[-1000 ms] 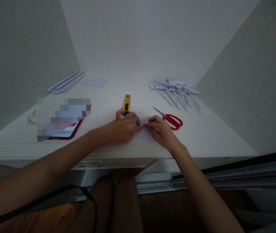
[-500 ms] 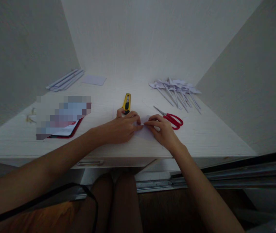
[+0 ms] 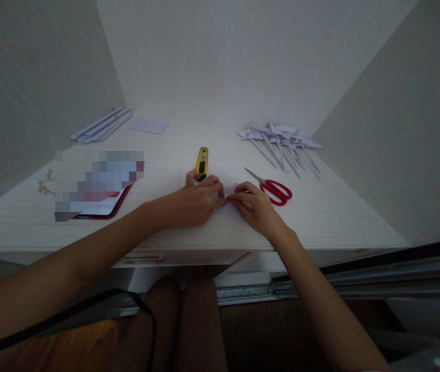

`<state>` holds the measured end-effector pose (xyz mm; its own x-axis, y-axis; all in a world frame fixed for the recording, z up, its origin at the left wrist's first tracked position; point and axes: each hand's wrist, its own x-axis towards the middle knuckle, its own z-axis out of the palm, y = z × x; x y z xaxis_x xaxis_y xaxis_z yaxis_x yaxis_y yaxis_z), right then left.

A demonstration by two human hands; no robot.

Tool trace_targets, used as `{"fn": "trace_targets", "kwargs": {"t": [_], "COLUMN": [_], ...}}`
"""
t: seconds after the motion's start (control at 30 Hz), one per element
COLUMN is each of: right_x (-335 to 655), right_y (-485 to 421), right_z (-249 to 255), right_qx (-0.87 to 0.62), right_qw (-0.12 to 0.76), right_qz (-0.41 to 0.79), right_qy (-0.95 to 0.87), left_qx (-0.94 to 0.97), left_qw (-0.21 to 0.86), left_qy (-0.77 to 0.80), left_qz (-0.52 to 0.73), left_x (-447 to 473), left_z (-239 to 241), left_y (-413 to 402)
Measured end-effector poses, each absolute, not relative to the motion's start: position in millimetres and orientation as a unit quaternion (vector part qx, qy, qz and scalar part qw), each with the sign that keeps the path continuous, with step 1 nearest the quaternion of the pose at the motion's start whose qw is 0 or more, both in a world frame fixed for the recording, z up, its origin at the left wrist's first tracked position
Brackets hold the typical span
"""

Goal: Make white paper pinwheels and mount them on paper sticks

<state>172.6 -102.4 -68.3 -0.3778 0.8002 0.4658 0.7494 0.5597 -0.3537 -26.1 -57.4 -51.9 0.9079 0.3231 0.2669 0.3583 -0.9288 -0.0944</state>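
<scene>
A small piece of white paper (image 3: 231,212) lies on the white desk near its front edge, partly hidden by both hands. My left hand (image 3: 200,204) rests on the desk with its fingers bent and pressed on the paper's left side. Opposite it, my right hand (image 3: 253,206) pinches the paper between thumb and fingers, the two sets of fingertips nearly meeting. Just beyond my left fingers lies a yellow utility knife (image 3: 202,159). Scissors with red handles (image 3: 278,191) lie right beside my right hand, blades pointing to the back left.
A pile of folded paper shapes on thin paper sticks (image 3: 282,142) lies at the back right. Rolled paper tubes (image 3: 104,125) and a flat paper sheet (image 3: 148,125) are at the back left. A red-edged tablet (image 3: 121,202), partly blurred out, lies on the left of the desk (image 3: 332,222).
Both hands stay over the paper with almost the same grip. My right fingertips have shifted very slightly left, towards the left hand. The view has tilted a little.
</scene>
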Motion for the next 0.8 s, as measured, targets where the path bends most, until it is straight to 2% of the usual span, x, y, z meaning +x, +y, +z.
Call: {"fn": "trace_targets", "kwargs": {"t": [0.37, 0.63, 0.8], "right_x": [171.3, 170.3, 170.2], "right_y": [-104.0, -103.1, -103.2], "right_z": [-66.3, -65.7, -65.2], "right_qx": [-0.477, -0.484, -0.489], "right_qw": [0.293, 0.288, 0.289], "right_qz": [0.053, 0.043, 0.039], "right_qy": [-0.827, -0.825, -0.822], "left_qx": [-0.975, -0.961, -0.965], "left_qw": [0.059, -0.012, 0.007], "left_qy": [-0.163, -0.207, -0.199], "left_qz": [-0.136, -0.182, -0.171], "left_x": [-27.0, -27.4, -27.4], "left_z": [-56.5, -58.9, -54.7], "left_y": [-53.3, -48.0, -47.6]}}
